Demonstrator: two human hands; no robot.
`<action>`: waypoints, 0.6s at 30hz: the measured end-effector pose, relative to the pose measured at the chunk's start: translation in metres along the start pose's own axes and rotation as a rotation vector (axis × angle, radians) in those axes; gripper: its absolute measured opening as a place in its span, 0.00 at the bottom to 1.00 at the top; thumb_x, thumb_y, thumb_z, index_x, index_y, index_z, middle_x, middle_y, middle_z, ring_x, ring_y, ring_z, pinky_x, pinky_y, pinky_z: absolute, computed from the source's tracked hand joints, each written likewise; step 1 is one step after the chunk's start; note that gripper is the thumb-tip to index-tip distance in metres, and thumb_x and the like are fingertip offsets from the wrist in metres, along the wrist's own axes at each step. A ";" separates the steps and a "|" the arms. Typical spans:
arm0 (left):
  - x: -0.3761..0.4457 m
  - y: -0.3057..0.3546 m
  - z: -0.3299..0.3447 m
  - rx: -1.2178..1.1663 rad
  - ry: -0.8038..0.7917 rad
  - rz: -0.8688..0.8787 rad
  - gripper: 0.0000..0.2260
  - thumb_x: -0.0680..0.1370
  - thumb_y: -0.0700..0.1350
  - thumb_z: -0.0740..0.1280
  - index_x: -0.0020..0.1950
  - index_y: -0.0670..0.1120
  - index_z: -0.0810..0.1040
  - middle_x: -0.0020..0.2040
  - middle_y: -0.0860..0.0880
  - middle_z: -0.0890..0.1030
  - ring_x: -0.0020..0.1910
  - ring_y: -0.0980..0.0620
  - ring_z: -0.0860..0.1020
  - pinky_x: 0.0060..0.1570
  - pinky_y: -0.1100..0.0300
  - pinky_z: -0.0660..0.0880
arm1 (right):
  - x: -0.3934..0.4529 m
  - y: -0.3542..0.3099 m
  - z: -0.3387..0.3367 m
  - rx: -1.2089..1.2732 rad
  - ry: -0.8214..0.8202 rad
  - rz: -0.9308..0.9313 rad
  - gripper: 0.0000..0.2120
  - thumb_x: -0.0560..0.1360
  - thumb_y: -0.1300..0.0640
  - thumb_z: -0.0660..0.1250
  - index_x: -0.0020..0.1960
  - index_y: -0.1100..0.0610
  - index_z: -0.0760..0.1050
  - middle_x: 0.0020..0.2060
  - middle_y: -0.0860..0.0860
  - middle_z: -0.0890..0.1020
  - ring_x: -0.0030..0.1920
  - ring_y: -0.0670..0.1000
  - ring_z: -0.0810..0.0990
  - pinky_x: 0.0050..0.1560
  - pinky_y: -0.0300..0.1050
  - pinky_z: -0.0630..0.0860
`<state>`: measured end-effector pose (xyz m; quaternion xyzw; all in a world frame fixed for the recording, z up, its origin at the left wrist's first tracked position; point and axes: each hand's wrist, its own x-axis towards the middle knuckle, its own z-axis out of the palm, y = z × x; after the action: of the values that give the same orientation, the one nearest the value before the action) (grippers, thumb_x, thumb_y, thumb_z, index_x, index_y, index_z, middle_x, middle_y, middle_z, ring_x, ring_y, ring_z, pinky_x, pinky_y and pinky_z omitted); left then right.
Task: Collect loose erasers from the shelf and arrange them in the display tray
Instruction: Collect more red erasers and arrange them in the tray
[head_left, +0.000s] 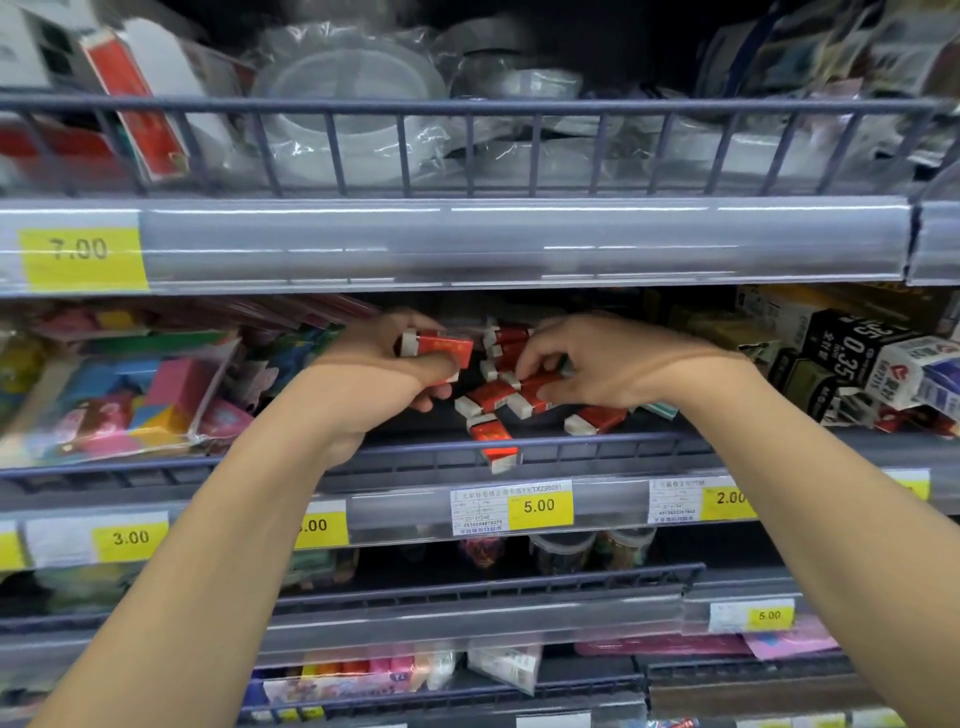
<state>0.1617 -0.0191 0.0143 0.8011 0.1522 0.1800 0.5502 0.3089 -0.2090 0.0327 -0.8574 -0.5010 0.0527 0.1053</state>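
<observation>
Several loose erasers (496, 402), white with red sleeves, lie scattered on the dark middle shelf (613, 449). One eraser (501, 457) rests against the shelf's front wire rail. My left hand (382, 374) grips a few red-sleeved erasers (441, 345) just left of the pile. My right hand (587, 364) reaches into the pile, its fingertips pinching one eraser (537, 382). No display tray is in view.
Colourful packaged toys (119, 395) fill the shelf to the left; boxes of pen refills (852, 358) stand to the right. The upper shelf (467, 244) overhangs closely, holding clear plastic containers (358, 114). Price tags line the rails; lower shelves hold more stationery.
</observation>
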 end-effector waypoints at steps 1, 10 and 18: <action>0.000 0.000 0.000 -0.008 -0.002 -0.005 0.07 0.78 0.43 0.74 0.55 0.49 0.82 0.40 0.50 0.87 0.41 0.54 0.86 0.36 0.62 0.79 | 0.002 0.000 0.001 -0.024 -0.025 0.001 0.11 0.78 0.54 0.70 0.60 0.46 0.80 0.55 0.44 0.78 0.54 0.45 0.76 0.56 0.41 0.75; -0.002 0.004 0.004 -0.142 -0.002 -0.088 0.07 0.77 0.37 0.74 0.51 0.41 0.77 0.43 0.42 0.88 0.41 0.48 0.88 0.35 0.62 0.81 | 0.004 -0.001 0.004 -0.036 -0.065 -0.029 0.13 0.74 0.48 0.73 0.58 0.44 0.77 0.47 0.38 0.74 0.48 0.43 0.75 0.51 0.42 0.76; -0.004 0.006 0.008 -0.126 -0.095 -0.040 0.11 0.84 0.38 0.65 0.64 0.49 0.78 0.54 0.46 0.84 0.42 0.55 0.83 0.34 0.63 0.76 | -0.003 -0.018 0.006 0.487 0.244 -0.082 0.12 0.72 0.48 0.75 0.52 0.37 0.77 0.45 0.35 0.82 0.43 0.35 0.79 0.46 0.30 0.74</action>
<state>0.1619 -0.0297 0.0171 0.7694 0.1302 0.1400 0.6095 0.2913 -0.2023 0.0313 -0.7858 -0.4915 0.0636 0.3700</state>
